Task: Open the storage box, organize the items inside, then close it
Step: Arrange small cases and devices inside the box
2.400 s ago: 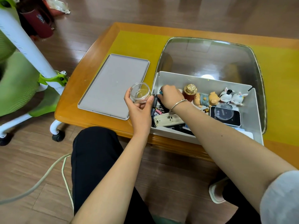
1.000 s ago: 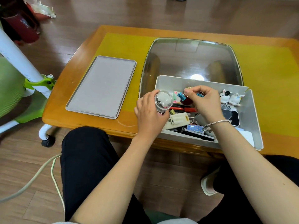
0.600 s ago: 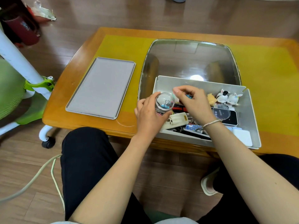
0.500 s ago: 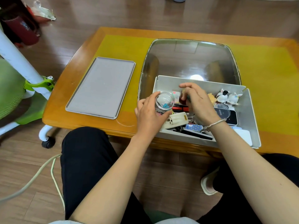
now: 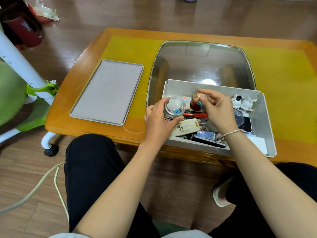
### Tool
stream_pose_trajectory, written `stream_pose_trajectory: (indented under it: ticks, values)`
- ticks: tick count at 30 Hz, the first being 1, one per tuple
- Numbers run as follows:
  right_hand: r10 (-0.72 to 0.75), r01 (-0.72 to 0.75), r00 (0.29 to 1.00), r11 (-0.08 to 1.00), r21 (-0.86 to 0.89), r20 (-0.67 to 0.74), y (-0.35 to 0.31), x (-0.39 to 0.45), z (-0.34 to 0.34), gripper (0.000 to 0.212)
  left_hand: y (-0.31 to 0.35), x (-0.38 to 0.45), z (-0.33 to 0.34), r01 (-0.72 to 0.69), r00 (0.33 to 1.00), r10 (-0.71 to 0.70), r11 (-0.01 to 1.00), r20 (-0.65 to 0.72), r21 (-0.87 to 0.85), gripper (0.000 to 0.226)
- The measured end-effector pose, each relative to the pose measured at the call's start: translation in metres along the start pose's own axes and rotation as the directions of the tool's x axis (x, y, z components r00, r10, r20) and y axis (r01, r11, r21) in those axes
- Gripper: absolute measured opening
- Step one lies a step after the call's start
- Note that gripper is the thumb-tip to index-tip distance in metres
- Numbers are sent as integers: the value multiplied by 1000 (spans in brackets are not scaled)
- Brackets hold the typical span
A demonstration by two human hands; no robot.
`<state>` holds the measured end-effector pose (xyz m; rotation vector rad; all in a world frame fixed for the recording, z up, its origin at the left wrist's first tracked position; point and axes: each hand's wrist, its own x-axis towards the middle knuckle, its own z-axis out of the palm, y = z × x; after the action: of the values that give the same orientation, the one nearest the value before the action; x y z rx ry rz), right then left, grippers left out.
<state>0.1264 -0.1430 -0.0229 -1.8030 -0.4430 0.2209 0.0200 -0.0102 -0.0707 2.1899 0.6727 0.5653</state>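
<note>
Two hands worked over one open storage box (image 5: pixel 265 121).
Left hand (image 5: pixel 158 123) gripped one clear jar (image 5: pixel 174 107); right hand (image 5: pixel 217 110) pinched one blue clip (image 5: pixel 200 104).

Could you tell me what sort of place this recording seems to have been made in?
Probably a living room or home office: a low wooden coffee table on wood-plank flooring, a green wheeled office chair beside it, and a storage box of household odds and ends.
</note>
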Motion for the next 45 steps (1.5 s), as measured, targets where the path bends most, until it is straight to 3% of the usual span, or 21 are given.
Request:
stream_pose_trajectory:
  ticks: [5,8,11,16,23,29,32,34,37,40,45]
  values:
    - [-36,30,997,995,-92,-63,-2,-2,-2,12,2,-3,-2,-22,1000,22,1000,-18,10,73]
    - [-89,80,995,985,-152,-54,-2,-4,-2,16,6,-4,-4,-163,980,172,982,-99,96,69]
    - [-93,87,993,992,-91,-69,-2,-6,-3,18,9,-6,-6,-241,952,270,952,-143,191,69]
    - [-3,5,1000,999,52,-30,-5,-8,-2,19,10,-4,-7,-144,984,159,976,-80,164,70]
    - [23,-34,993,994,100,112,-14,-7,10,15,7,-3,-5,-142,988,151,971,-33,191,73]
    - [-147,166,980,975,-148,133,-17,-7,17,9,3,-2,-4,-128,990,134,984,-34,126,70]
    - [-177,204,976,947,-250,125,-11,-8,9,12,2,-1,-5,-65,997,65,998,-39,6,68]
    - [-133,177,972,957,-231,194,-6,-14,1,10,2,0,-11,-3,997,-9,990,-81,-142,65]
    - [-11,170,897,932,-321,443,0,-26,-6,19,0,6,-22,82,979,-144,928,-146,-363,63]
    - [102,258,764,857,-447,637,7,-36,-3,35,-7,13,-32,112,968,-185,923,-168,-368,65]
    - [117,385,696,772,-506,708,11,-39,2,22,-15,18,-36,47,984,-88,966,-153,-254,68]
